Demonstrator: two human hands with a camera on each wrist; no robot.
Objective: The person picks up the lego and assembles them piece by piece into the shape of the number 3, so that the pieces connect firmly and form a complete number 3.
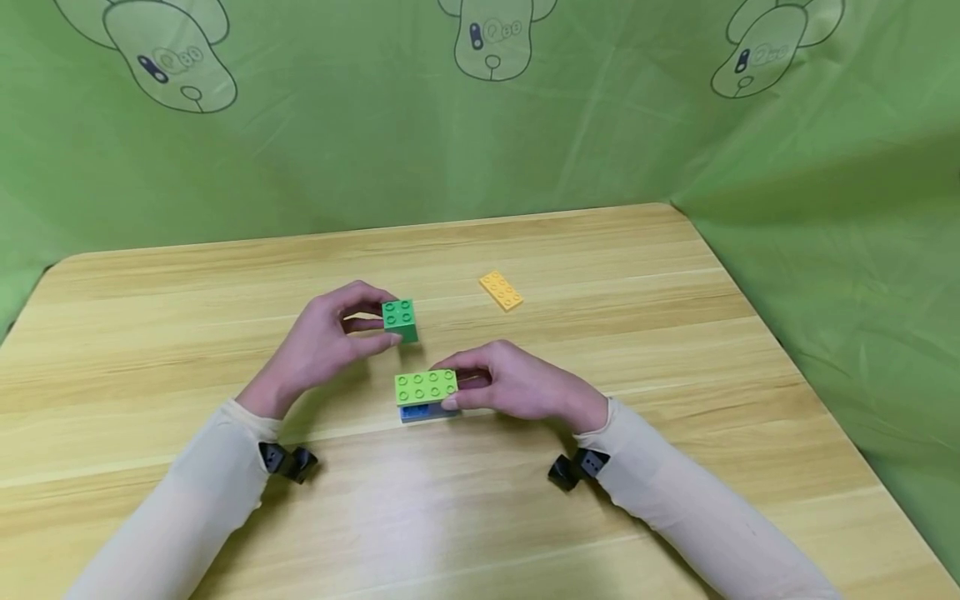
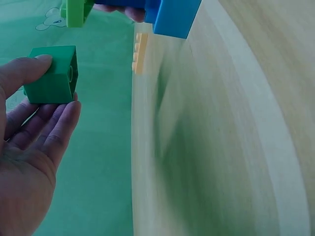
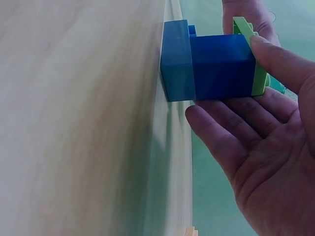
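My left hand point(image 1: 321, 337) pinches a green two-by-two toy brick point(image 1: 400, 322) between thumb and fingers, studs up and raised over the table. In the left wrist view the hollow underside of that green brick point(image 2: 53, 76) partly shows. My right hand point(image 1: 528, 383) grips a stack by its right end, nearer to me than the green brick. On top of it is a flat lime-green plate point(image 1: 425, 386) with two rows of studs. Under that, in the right wrist view, come a dark blue brick point(image 3: 224, 66) and a longer, lighter blue brick point(image 3: 178, 66) at the bottom.
A flat orange-yellow studded plate point(image 1: 501, 290) lies on the wooden table point(image 1: 637, 333) beyond my hands. Green fabric point(image 1: 337, 150) with printed cartoon figures hangs behind the table and along its right side. A small black device point(image 1: 288, 462) sits at each wrist.
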